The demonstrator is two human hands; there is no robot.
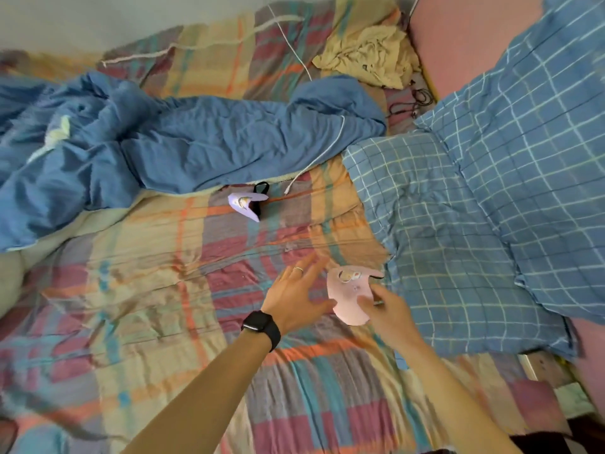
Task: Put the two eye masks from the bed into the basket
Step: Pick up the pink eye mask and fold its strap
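Note:
A pink eye mask [347, 294] with a small cartoon print is lifted above the plaid sheet, and my right hand [388, 309] is shut on its right end. My left hand [296, 293], wearing a ring and a black watch, hovers open just left of that mask, fingers spread and near its edge. A lilac eye mask [244, 206] with a black strap lies folded farther up the bed, beside the edge of the blue duvet. No basket is in view.
A crumpled blue duvet [170, 139] covers the upper left of the bed. A blue checked pillow and blanket [458, 224] fill the right side. A white cable [314, 162] runs across the duvet, and a yellow cloth [366, 57] lies at the top.

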